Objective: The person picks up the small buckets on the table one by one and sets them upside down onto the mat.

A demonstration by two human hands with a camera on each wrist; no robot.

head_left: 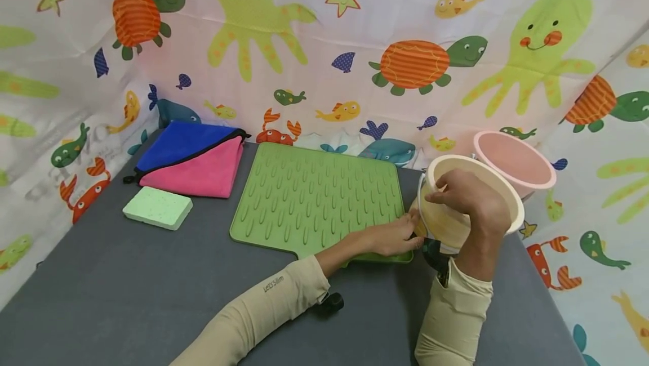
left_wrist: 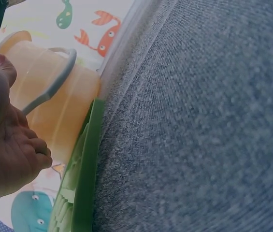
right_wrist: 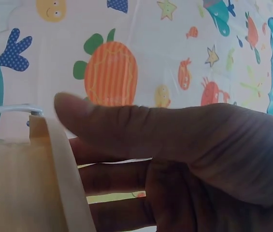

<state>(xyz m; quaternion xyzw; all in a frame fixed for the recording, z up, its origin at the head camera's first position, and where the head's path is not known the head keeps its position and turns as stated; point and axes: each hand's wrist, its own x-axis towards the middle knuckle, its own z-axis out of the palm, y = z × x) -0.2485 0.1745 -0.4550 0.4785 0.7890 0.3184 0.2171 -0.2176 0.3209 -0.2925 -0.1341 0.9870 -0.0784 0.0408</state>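
A cream bucket (head_left: 458, 231) with a grey-white handle (left_wrist: 59, 79) stands at the right end of the green ridged mat (head_left: 324, 197). My left hand (head_left: 392, 236) is at the bucket's left side, beside the handle, with its lower fingers curled. Whether its thumb and forefinger hold the handle is hidden. Over the bucket's opening is my right hand (head_left: 471, 197). In the right wrist view its thumb points out near the bucket's rim, apart from the other fingers, which reach fairly straight behind the rim. Their tips are hidden there.
Behind the cream bucket stands a pink bucket (head_left: 517, 160). A blue and pink cloth (head_left: 192, 160) lies at the back left, with a pale green sponge (head_left: 158, 208) in front. The grey table (head_left: 177, 287) meets a sea-animal curtain (head_left: 314, 34).
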